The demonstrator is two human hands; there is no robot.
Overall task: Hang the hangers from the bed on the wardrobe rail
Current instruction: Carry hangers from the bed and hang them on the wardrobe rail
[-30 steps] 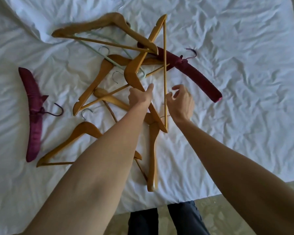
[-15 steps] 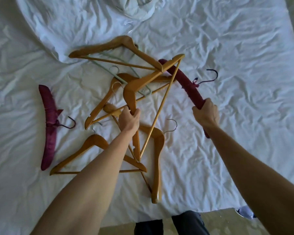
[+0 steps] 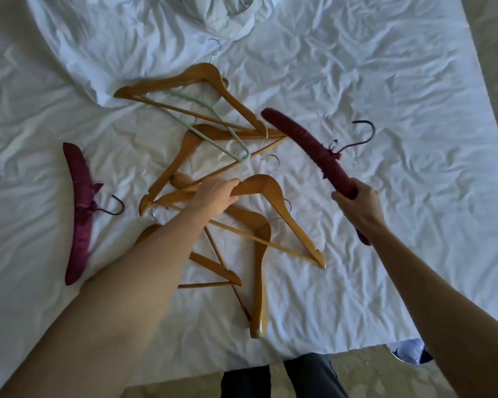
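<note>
Step in hand: collection from the bed (image 3: pixel 385 254). The left hand (image 3: pixel 214 198) grips a wooden hanger (image 3: pixel 273 196) at its shoulder; the right hand (image 3: pixel 357 201) clasps a padded maroon hanger (image 3: pixel 308 145), apparently lifted. Other hangers lie beyond. Next: free both, carry them to the rail.

We see bed (image 3: pixel 385 254), wrinkled white sheet. On it: tangled pile of wooden hangers (image 3: pixel 259 282), pale green wire hanger (image 3: pixel 202 122) among them. Maroon padded hanger (image 3: pixel 78 214) lies apart at left. Bunched white fabric (image 3: pixel 227 18) at far edge.
</note>
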